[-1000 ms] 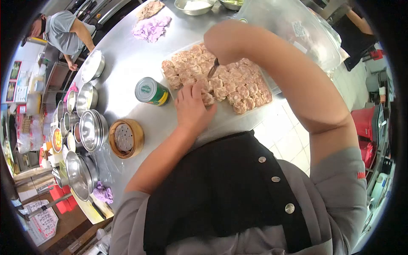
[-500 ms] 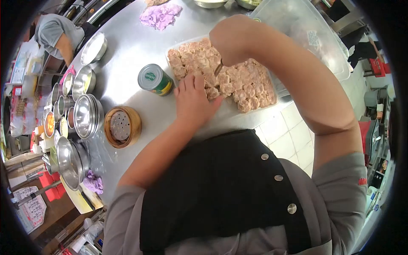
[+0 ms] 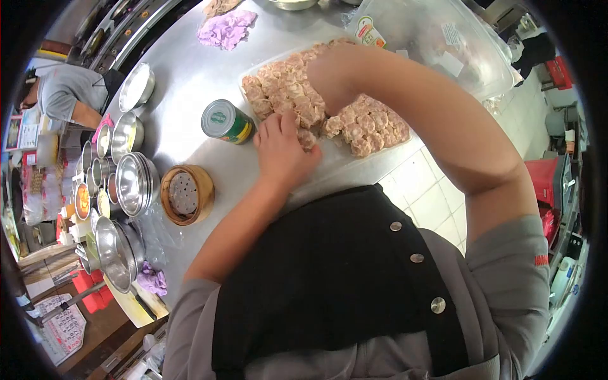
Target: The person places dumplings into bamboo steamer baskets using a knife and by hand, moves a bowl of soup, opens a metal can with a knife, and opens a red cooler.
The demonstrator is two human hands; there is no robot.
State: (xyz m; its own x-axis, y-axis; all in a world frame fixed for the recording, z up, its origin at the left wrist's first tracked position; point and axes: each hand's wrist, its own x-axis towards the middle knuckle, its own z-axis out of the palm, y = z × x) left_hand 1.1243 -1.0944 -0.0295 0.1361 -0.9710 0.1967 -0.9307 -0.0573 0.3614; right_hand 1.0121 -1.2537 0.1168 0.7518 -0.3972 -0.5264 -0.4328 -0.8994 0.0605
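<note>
The shiny tabletop [image 3: 190, 95] holds a tray [image 3: 342, 158] of dumplings [image 3: 367, 123] at its near edge. The left hand [image 3: 282, 149] lies spread, touching one dumpling. The right hand [image 3: 329, 73] is a fist over them; what it holds is hidden. A green can [image 3: 227, 121] stands just beside the tray.

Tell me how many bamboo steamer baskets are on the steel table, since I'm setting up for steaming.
1. The bamboo steamer basket sits on the steel table, left of the left hand, beside stacked metal bowls. Others may be hidden out of view.
</note>
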